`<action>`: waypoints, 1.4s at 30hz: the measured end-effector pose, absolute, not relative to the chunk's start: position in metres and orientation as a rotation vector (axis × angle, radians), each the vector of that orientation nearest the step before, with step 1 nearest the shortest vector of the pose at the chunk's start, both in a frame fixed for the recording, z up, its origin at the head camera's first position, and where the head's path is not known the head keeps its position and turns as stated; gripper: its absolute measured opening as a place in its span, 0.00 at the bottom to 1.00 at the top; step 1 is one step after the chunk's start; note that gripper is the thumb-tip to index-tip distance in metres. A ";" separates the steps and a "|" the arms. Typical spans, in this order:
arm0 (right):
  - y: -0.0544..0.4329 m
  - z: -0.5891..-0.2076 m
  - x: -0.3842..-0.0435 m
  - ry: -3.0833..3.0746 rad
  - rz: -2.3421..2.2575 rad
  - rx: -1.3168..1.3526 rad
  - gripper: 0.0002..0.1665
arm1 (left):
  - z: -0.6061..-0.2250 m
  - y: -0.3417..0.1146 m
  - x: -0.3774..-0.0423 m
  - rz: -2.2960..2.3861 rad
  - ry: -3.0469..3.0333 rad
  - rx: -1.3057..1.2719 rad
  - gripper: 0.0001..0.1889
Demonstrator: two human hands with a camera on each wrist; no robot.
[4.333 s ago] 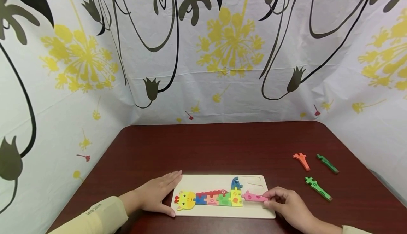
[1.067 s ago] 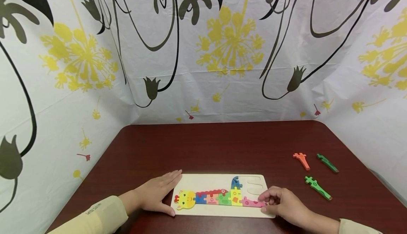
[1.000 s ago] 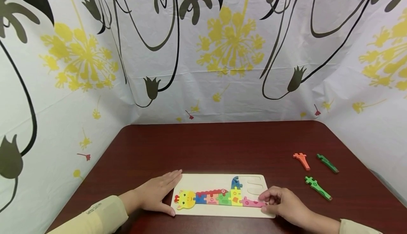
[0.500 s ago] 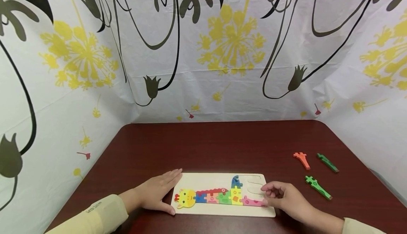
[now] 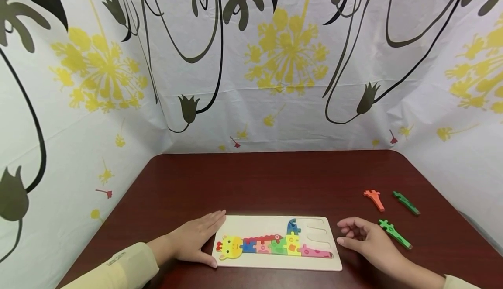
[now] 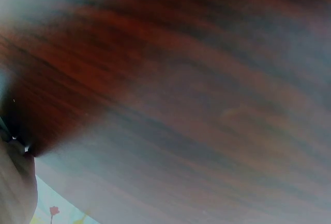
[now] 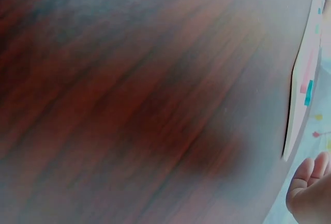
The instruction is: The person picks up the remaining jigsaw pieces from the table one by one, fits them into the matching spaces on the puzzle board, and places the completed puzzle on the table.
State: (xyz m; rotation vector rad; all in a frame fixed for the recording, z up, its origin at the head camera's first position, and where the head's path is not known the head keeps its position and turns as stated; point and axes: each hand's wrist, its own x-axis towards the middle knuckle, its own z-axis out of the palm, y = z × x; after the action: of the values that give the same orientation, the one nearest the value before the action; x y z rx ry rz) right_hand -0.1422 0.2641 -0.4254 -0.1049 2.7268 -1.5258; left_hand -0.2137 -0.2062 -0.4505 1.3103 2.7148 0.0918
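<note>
A pale wooden puzzle board (image 5: 259, 262) lies near the table's front, bearing a giraffe made of coloured pieces: a yellow head (image 5: 231, 247), body pieces, a blue piece (image 5: 293, 226) and a pink leg piece (image 5: 315, 252) lying flat. Beside the blue and pink pieces, leg-shaped outlines show bare wood. My left hand (image 5: 198, 238) rests along the board's left edge with fingers straight. My right hand (image 5: 363, 239) is just off the board's right edge, fingers loosely bent and holding nothing. In the right wrist view the right hand (image 7: 313, 190) and the board's edge (image 7: 296, 105) show at the right border.
Three loose leg pieces lie on the dark wooden table (image 5: 275, 184) at the right: an orange one (image 5: 374, 200), a dark green one (image 5: 406, 203) and a light green one (image 5: 395, 234), close to my right hand. A patterned cloth (image 5: 243, 118) stands around the table's far sides.
The pink leg piece went down against the yellow body piece. My right hand let go of it and moved right, off the board. The left hand stayed in place.
</note>
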 end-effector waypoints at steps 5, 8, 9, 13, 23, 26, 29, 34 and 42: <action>0.276 -0.423 -0.141 2.828 -1.511 -0.068 0.24 | -0.454 -0.207 -0.215 0.092 2.715 1.318 0.58; 0.284 -0.423 -0.139 2.901 -1.487 -0.039 0.25 | -0.455 -0.207 -0.216 0.098 2.717 1.327 0.58; 0.286 -0.424 -0.138 2.926 -1.476 -0.028 0.25 | -0.455 -0.208 -0.216 0.104 2.717 1.328 0.58; 0.297 -0.424 -0.135 3.021 -1.438 0.022 0.25 | -0.456 -0.208 -0.216 0.105 2.719 1.335 0.58; 0.337 -0.425 -0.130 3.104 -1.436 0.229 0.30 | -0.456 -0.207 -0.216 0.109 2.723 1.359 0.58; 0.349 -0.427 -0.130 3.102 -1.414 0.300 0.32 | -0.456 -0.208 -0.216 0.100 2.727 1.350 0.58; 0.360 -0.428 -0.129 3.110 -1.367 0.351 0.34 | -0.456 -0.208 -0.216 0.095 2.727 1.337 0.58; 0.371 -0.430 -0.128 3.152 -1.256 0.392 0.35 | -0.455 -0.208 -0.216 0.095 2.721 1.339 0.58; 0.383 -0.441 -0.127 3.094 -1.207 0.392 0.39 | -0.455 -0.208 -0.216 0.097 2.722 1.346 0.58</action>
State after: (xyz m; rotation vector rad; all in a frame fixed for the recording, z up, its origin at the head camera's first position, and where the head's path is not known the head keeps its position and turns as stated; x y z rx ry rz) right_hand -0.1273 0.3835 -0.4415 0.3925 3.0936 -1.2072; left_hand -0.2159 -0.2079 -0.4552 1.3463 2.7222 0.0970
